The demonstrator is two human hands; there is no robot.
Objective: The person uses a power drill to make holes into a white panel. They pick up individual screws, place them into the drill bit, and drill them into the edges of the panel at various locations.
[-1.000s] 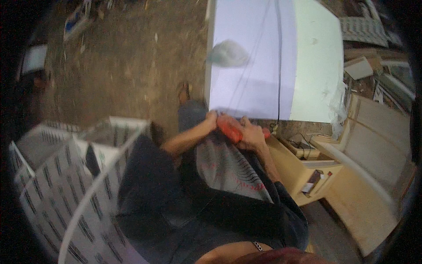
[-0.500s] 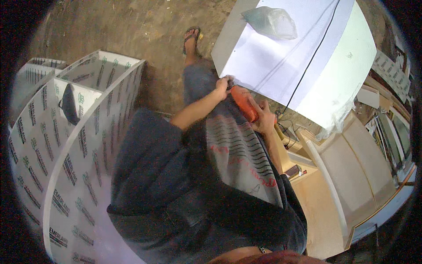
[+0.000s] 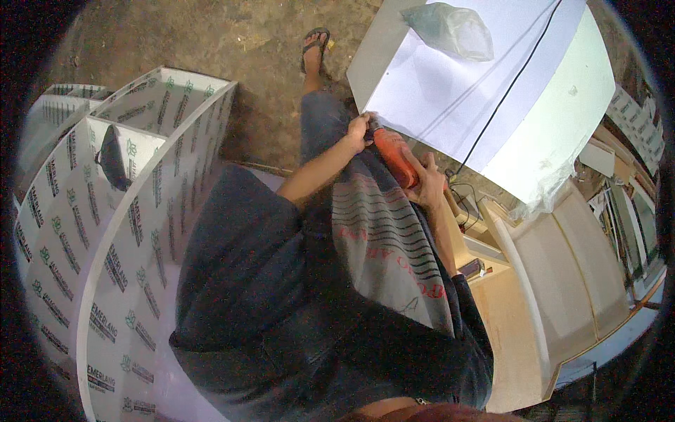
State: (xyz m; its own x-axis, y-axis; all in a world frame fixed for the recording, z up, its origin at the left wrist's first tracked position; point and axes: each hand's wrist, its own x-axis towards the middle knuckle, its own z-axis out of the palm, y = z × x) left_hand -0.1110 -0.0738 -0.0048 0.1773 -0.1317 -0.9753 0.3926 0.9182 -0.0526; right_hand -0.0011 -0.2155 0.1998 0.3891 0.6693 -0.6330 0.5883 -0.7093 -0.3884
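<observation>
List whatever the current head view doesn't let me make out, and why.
All in the head view:
Tip of the orange power tool: too small, partly behind the left hand.
The tool's rear: partly covered by the right hand.
Contents of the plastic bag: obscured by its cloudy film.
Far end of the white panel: cut off by the upper edge.

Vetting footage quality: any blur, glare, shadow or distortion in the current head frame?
Head view: fisheye bends the patterned panel, and the corners fall to black with speckle. Head view: the pale board is among the brightest areas, with faint shadow lines beside the black cord. Head view: dark clothes lose detail; the orange tool and right hand look slightly soft but readable.
</observation>
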